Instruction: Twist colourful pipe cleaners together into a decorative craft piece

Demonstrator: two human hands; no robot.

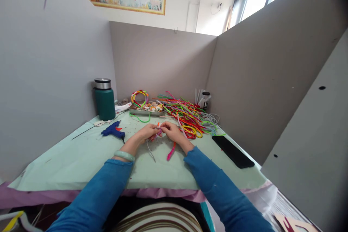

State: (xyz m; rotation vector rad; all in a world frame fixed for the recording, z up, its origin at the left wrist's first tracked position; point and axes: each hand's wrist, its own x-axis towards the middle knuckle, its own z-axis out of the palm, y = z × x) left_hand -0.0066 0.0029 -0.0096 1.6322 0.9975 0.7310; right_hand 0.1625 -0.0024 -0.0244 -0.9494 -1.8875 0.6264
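- Head camera: my left hand (pixel 146 132) and right hand (pixel 172 132) met fingertip to fingertip, both pinched shut on the upper end of a pink fuzzy pipe cleaner (pixel 171 152).
- Its free end trailed from the pinch towards me, under my right wrist, onto the pale green table cover (pixel 67 159).
- A thin grey wire (pixel 150 150) curved down from beneath my left hand; I could not tell whether I gripped it.
- A blue plastic glue gun (pixel 112 130) lay left of the grip, well apart.
- A tangled heap of coloured pipe cleaners (pixel 187 116) sat just beyond my right hand.
- A flat black phone (pixel 232 150) lay to the right.
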